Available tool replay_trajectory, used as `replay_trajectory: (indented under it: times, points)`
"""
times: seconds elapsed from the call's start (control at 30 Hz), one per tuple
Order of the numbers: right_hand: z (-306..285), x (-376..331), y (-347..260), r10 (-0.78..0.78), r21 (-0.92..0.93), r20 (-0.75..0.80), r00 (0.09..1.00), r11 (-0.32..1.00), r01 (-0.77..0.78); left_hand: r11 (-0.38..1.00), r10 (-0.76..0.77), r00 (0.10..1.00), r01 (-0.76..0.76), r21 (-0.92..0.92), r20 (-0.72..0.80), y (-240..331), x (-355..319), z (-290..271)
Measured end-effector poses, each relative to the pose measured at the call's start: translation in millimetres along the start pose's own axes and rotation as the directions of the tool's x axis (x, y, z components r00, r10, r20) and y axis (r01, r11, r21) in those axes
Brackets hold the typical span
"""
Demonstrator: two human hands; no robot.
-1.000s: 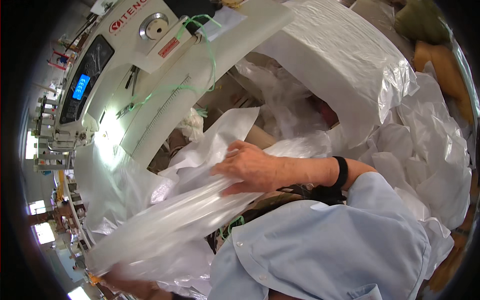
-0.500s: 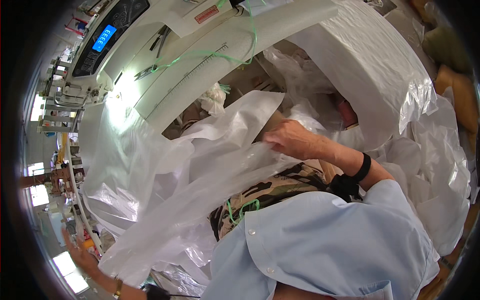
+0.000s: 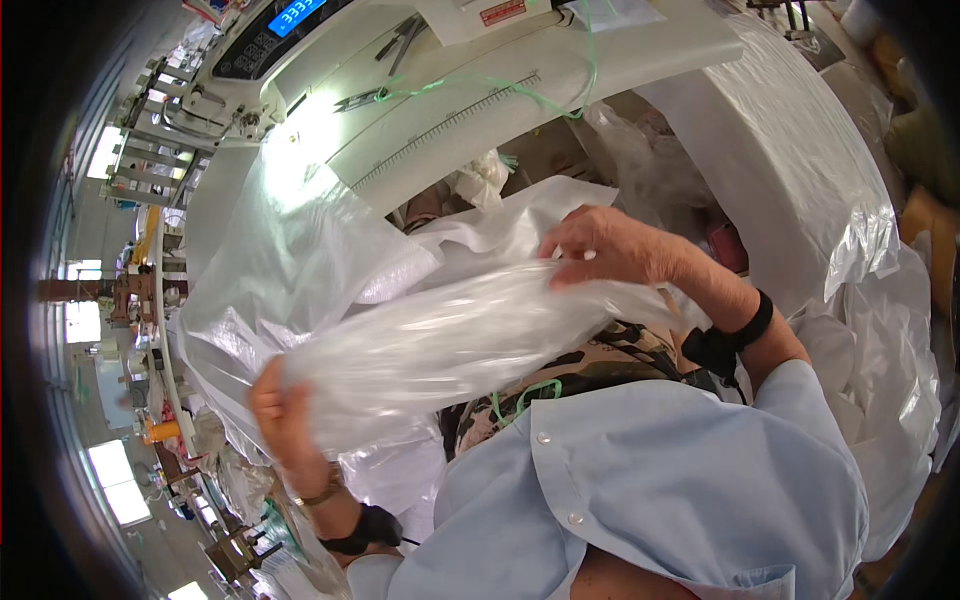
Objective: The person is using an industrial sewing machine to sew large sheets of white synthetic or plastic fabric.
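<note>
A translucent white plastic sheet (image 3: 450,345) stretches across my lap, smeared by motion. My left hand (image 3: 285,410) has its left end, with the thumb and fingers closed on the edge, though blurred. At the other end my right hand (image 3: 615,245) has its fingers curled on the sheet, and a short flap hangs beyond it. More white sheeting (image 3: 290,260) drapes from the lit end of the sewing machine (image 3: 240,65) down to my left.
On the machine bed (image 3: 450,130), marked with a scale, lie thread snips (image 3: 358,100), a dark slim tool (image 3: 400,40) and a green cord (image 3: 490,82). White sheeting (image 3: 800,150) covers the right side. Wrapped plastic (image 3: 860,370) is heaped beside my right arm.
My left hand has come in from the far lower left, where it was spread, and now grasps the sheet's left end. The sheet has lifted and tightened between both hands. The view has shifted.
</note>
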State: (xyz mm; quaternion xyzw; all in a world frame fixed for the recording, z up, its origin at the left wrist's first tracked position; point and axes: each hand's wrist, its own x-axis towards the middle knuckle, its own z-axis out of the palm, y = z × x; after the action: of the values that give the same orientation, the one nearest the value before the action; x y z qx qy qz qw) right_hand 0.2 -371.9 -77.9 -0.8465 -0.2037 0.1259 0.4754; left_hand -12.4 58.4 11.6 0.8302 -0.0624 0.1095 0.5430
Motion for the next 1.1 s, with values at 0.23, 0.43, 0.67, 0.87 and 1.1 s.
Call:
replay_trajectory:
  times: [0.23,0.43,0.67,0.87,1.1]
  points:
    - [-1,10,53,-0.001,0.631,-0.158,0.987,0.769,0.101,0.979,-0.161,0.92,0.103,-0.175,-0.359,-18,25,-97]
    - [40,2,62,0.008,0.775,0.124,0.992,0.624,-0.102,0.922,-0.282,0.924,0.186,-0.34,-0.258,-45,-1,-109]
    - [34,21,21,0.144,0.751,-0.01,0.99,0.655,-0.087,0.872,-0.396,0.914,0.404,0.276,-0.09,-62,1,-142]
    - [17,56,-46,0.063,0.738,-0.047,0.997,0.675,-0.008,0.483,0.215,0.949,-0.308,0.82,0.23,-2,1,-70]
    - [17,103,-113,-0.179,0.825,-0.005,0.984,0.555,0.105,0.848,0.288,0.901,-0.397,0.35,0.324,35,8,71]
